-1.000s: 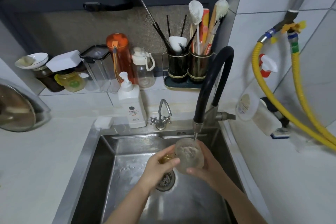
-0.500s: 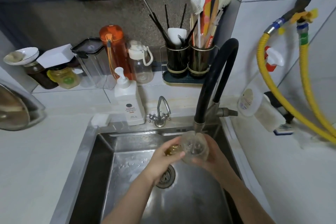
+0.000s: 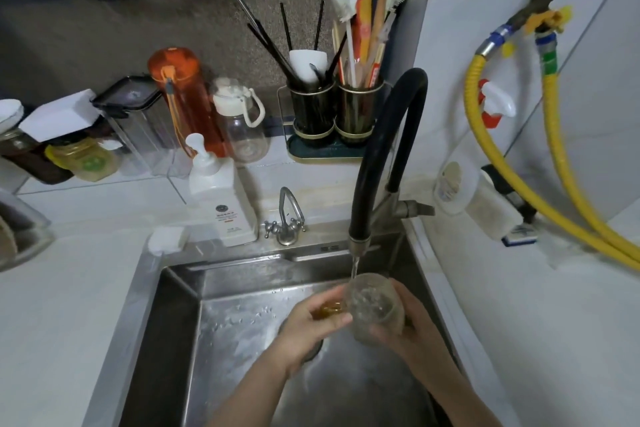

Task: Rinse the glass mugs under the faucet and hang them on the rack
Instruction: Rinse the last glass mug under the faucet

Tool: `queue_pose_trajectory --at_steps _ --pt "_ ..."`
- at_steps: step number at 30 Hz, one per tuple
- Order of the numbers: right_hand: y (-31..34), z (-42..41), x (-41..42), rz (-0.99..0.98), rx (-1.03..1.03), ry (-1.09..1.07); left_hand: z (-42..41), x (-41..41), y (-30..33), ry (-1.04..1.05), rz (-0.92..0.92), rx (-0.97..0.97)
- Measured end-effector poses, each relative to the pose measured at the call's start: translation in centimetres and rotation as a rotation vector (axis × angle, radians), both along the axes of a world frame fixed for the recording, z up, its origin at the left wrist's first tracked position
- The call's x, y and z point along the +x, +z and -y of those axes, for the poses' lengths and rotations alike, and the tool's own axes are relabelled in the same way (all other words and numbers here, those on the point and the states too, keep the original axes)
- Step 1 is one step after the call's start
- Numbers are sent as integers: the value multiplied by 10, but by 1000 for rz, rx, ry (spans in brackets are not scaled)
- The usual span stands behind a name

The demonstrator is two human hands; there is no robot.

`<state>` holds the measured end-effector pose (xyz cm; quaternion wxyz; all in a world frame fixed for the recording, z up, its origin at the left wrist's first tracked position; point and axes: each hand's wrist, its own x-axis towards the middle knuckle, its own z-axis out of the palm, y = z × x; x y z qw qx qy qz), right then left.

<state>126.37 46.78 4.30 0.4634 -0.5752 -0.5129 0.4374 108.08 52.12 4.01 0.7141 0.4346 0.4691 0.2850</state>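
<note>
Head view looks down into a steel sink (image 3: 180,340) where both hands hold one glass mug (image 3: 372,305) directly under the spout of the black faucet (image 3: 388,149). A thin stream of water (image 3: 354,265) falls from the spout onto the mug's upper rim. The mug is tipped, its mouth turned toward the camera, and it sits above the basin, clear of the bottom. The left hand (image 3: 308,326) has its fingers curled round the amber handle (image 3: 329,309) on the mug's left side, thumb pressed near the glass. The right hand (image 3: 410,326) wraps the mug's body from the right and below, fingers curled under it. The drain (image 3: 313,350) lies mostly hidden beneath the left hand. On the counter (image 3: 62,305) behind the sink stand a white soap dispenser (image 3: 221,194) and a small chrome tap (image 3: 286,218), with an orange bottle (image 3: 183,94) and a clear bottle (image 3: 242,125) on the ledge farther back. To the right of those, a black utensil holder (image 3: 332,114) carries brushes and chopsticks. Yellow hoses (image 3: 519,166) run down the tiled wall on the right.
</note>
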Motion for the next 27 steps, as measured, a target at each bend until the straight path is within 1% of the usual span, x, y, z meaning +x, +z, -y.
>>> queue_pose_trajectory --at_steps 1,5,7,9,11,13,16,18,20,23,25,27 --pt "-5 -1 -2 14 -24 -26 0 -4 -1 25 -17 -11" --pt "0 -19 -13 36 -77 74 -10 -13 3 152 -63 4" --pt "2 -23 -15 44 -107 36 -12 -8 8 212 -86 35" --pt "-4 -24 -18 49 -154 -58 -11 -4 11 246 -150 98" --pt "-6 -20 -25 -12 -243 -124 -6 -3 12 244 -215 178" --pt "1 -15 -33 -45 -296 -154 2 -4 11 189 -262 259" --pt "11 -9 -38 -11 -308 -119 11 -10 5 119 -316 341" --pt "13 -5 -38 21 -316 -75 13 -14 4 181 -277 305" --pt "15 -1 -38 19 -295 -51 14 -14 9 230 -242 203" --pt "17 4 -35 -2 -311 -51 15 -14 17 240 -219 44" --pt "17 8 -34 14 -318 -32 17 -15 20 225 -254 24" --pt "18 10 -33 13 -328 -64 19 -13 25 214 -272 23"
